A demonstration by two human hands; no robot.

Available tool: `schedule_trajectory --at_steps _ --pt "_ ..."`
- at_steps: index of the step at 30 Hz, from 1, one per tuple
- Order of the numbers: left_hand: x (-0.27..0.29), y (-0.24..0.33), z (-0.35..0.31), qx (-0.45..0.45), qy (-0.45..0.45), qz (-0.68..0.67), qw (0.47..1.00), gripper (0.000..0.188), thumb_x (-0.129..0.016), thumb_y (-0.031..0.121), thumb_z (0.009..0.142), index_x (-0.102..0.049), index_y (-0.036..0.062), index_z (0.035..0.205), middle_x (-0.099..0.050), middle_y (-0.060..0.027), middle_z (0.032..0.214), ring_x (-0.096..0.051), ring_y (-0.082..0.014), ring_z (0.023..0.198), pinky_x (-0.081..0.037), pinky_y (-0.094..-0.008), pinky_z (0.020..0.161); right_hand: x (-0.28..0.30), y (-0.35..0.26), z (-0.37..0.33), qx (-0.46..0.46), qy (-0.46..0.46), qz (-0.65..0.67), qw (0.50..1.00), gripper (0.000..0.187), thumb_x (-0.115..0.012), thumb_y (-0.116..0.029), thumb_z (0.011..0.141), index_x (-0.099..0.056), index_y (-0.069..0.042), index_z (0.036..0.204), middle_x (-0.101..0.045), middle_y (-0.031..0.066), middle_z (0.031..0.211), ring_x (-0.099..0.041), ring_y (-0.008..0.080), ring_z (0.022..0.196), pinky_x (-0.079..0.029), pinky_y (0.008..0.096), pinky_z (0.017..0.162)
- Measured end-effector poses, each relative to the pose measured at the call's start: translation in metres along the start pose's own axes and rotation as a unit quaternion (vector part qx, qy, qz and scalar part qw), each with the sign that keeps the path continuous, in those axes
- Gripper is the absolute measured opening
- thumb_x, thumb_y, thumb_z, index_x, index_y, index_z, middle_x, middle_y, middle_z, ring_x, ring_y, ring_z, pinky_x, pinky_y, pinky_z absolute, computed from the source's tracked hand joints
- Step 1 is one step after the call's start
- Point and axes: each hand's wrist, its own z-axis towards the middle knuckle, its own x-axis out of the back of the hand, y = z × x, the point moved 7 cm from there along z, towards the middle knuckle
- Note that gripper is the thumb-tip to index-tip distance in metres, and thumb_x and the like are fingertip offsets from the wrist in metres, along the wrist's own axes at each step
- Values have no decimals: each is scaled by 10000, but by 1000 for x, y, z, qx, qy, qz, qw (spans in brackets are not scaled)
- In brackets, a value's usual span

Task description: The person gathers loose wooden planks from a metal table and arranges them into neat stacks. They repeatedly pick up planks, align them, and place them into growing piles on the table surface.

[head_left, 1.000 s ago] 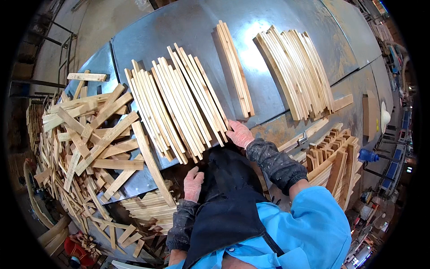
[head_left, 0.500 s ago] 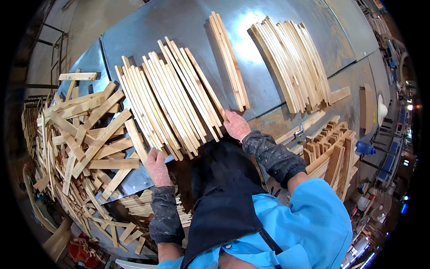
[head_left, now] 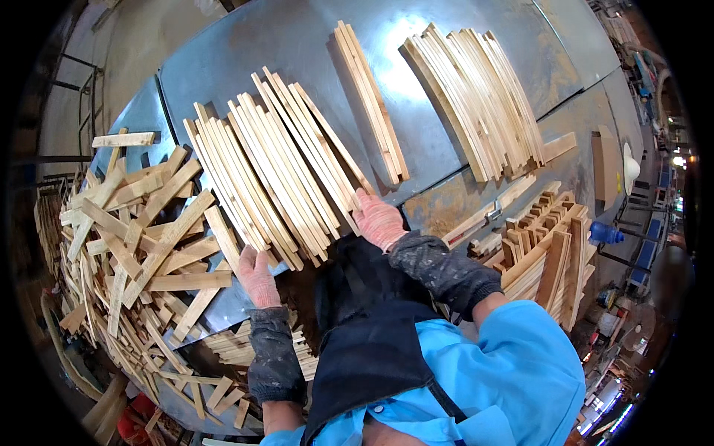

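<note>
A row of long pale wooden strips [head_left: 262, 167] lies side by side on the metal table in front of me. My left hand [head_left: 258, 279], in a pinkish work glove, is closed at the near end of a short wooden slat [head_left: 221, 232] at the row's left side. At the row's right side, my gloved right hand [head_left: 378, 221] has its fingers bent against the near end of the outermost strip [head_left: 335, 140]. That strip slants, its near end close to its neighbours. The fingertips of both hands are partly hidden.
Jumbled wooden offcuts [head_left: 160, 238] are heaped at the left. Beyond my right hand lie a narrow bundle of strips [head_left: 372, 104] and a wider bundle [head_left: 476, 104]. A stack of notched wooden pieces [head_left: 547, 245] stands at the right, near a blue bottle [head_left: 606, 233].
My right hand has moved left, and the near end of the outermost strip now sits closer to the row. My left hand stays at the slat. The whole view has shifted slightly.
</note>
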Motion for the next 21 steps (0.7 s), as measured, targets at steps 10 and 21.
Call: schedule_trajectory --at_steps 10,21 --pt "-12 8 -57 27 -80 13 996 433 -703 144 1037 -630 -58 1413 -691 -53 1195 -629 -150 1072 -515 -300 970 -30 2 22 -118 -9 222 968 712 -672 -360 970 -506 -36 1582 -633 242 1484 -602 409 1352 -483 464 1132" --pt "-11 -31 -94 22 -188 -28 982 442 -711 134 1022 -626 -59 1410 -684 -73 1209 -628 -163 1105 -502 -298 1013 -43 7 18 -122 75 359 922 731 -835 -210 855 -590 85 1477 -635 286 1485 -604 389 1404 -458 391 1191"
